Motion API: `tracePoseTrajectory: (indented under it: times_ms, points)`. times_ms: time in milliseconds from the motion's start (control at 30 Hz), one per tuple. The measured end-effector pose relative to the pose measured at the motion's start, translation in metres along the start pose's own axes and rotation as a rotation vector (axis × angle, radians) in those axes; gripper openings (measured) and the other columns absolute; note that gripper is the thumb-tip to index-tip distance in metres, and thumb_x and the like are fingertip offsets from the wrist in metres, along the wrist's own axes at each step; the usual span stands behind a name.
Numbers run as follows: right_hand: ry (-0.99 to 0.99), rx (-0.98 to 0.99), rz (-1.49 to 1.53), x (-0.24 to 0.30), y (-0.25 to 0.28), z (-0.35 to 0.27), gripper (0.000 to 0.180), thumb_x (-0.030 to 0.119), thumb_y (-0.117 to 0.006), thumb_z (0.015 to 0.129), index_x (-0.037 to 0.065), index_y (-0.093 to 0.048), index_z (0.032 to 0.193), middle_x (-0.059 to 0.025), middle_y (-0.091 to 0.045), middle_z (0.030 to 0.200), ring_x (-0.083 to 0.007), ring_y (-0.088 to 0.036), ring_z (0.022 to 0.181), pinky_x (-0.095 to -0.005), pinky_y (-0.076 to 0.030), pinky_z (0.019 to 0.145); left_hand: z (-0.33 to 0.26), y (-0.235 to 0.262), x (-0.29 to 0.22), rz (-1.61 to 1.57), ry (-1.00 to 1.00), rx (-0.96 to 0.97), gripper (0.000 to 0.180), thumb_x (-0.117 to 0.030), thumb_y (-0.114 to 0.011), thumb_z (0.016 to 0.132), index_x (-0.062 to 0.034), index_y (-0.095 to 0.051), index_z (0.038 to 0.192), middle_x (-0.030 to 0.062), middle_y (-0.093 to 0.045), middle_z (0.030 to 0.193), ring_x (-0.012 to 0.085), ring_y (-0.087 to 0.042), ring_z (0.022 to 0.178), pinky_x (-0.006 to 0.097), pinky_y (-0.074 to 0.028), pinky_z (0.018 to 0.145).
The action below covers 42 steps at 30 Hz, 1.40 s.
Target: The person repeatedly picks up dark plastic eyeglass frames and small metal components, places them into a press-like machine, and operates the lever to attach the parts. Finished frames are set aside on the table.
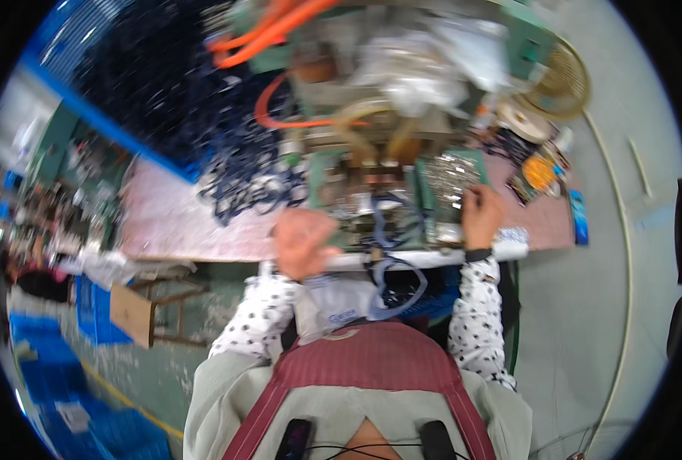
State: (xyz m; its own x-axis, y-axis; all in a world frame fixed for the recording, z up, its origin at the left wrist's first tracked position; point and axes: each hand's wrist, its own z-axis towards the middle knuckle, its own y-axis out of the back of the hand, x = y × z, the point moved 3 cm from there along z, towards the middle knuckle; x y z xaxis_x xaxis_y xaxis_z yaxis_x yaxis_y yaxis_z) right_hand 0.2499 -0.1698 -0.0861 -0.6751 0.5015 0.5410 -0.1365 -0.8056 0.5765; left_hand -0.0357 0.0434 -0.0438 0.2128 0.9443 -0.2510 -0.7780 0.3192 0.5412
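My left hand [304, 241] is over the table's front edge, left of a small green bench machine [379, 180]. Motion smears its fingers, and I cannot make out anything in it. My right hand [483, 217] reaches to a green tray of small shiny metal pieces [450, 180], fingers curled together at the tray's right side; anything between the fingertips is too small to tell. A blue-grey strap [397, 287] hangs in a loop from the machine's front over the table edge. Left of the machine lies a loose heap of dark blue straps [241, 180].
A blue crate [111, 115] full of dark straps stands at the far left. Orange hoses [272, 34] and clear plastic bags [425, 65] are above the machine. At right are an orange round item [539, 173] and a yellow basket [563, 80]. A wooden stool [138, 314] stands lower left.
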Motion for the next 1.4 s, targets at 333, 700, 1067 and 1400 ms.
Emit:
tracePoseTrajectory:
  times_ms: [333,700,1067,1400]
  points:
    - [-0.010,-0.050,-0.066,0.012,0.004,0.001,0.010,0.012,-0.068,0.081,0.011,-0.064,0.091,-0.0061,-0.063,0.080,-0.0291,-0.058,0.085,-0.0425,-0.040,0.077,-0.059,0.019,0.094,0.161,0.635,0.065,0.012,-0.012,-0.070,0.080,-0.0058,-0.061,0.084,0.0144,-0.057,0.124,0.0323,-0.049,0.113,0.041,-0.035,0.099]
    - [-0.070,-0.003,0.270,0.068,0.018,0.018,0.011,0.007,-0.072,0.074,0.010,-0.073,0.084,-0.0069,-0.069,0.088,-0.0286,-0.058,0.087,-0.0385,-0.046,0.080,-0.058,-0.020,0.139,-0.265,0.920,-0.281,0.014,-0.016,-0.064,0.093,-0.0027,-0.064,0.090,-0.0014,-0.060,0.081,0.0073,-0.049,0.073,0.024,-0.042,0.069]
    - [-0.257,0.408,0.816,0.149,0.032,0.017,0.021,0.002,-0.070,0.076,0.004,-0.070,0.097,-0.0045,-0.069,0.083,-0.0070,-0.052,0.060,-0.0225,-0.043,0.055,-0.021,0.005,0.090,-0.001,0.894,-0.284,0.017,-0.016,-0.061,0.095,0.0007,-0.059,0.095,0.0127,-0.068,0.082,0.0143,-0.060,0.070,0.029,-0.048,0.065]
    - [-0.356,0.519,0.750,0.176,0.021,0.023,0.047,0.006,-0.077,0.069,0.002,-0.051,0.109,-0.0088,-0.070,0.079,-0.0080,-0.056,0.059,-0.0254,-0.045,0.056,0.038,0.029,0.012,-0.035,0.515,-0.325,0.019,-0.010,-0.057,0.094,0.0015,-0.064,0.108,0.0146,-0.066,0.100,0.0259,-0.064,0.088,0.034,-0.049,0.082]
